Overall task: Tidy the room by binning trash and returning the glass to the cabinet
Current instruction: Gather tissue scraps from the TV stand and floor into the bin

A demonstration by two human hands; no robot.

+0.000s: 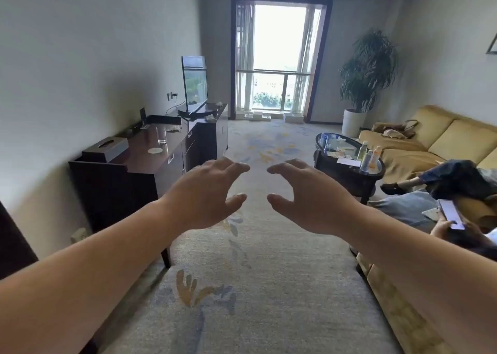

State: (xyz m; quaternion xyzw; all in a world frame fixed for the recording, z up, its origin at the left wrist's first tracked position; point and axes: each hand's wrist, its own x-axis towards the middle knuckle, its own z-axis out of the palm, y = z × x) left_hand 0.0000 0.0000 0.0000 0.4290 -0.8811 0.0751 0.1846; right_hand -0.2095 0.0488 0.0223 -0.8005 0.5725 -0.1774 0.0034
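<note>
A clear drinking glass (161, 135) stands upright on the dark wooden cabinet (150, 165) along the left wall. Crumpled white trash lies on the cabinet top: one piece (174, 129) just right of the glass, another (210, 118) by the TV stand, a third (219, 103) at the far end. My left hand (207, 195) and my right hand (309, 197) are both stretched out in front of me over the carpet, fingers spread and curled, holding nothing. Both hands are well short of the cabinet top.
A tissue box (107, 146) and a round coaster (155, 150) sit on the cabinet, a TV (194, 83) further back. An oval coffee table (347, 157) with bottles stands at right before a yellow sofa (441, 143). Seated people hold a phone (451, 215) at right. A potted plant (365, 76) stands by the window.
</note>
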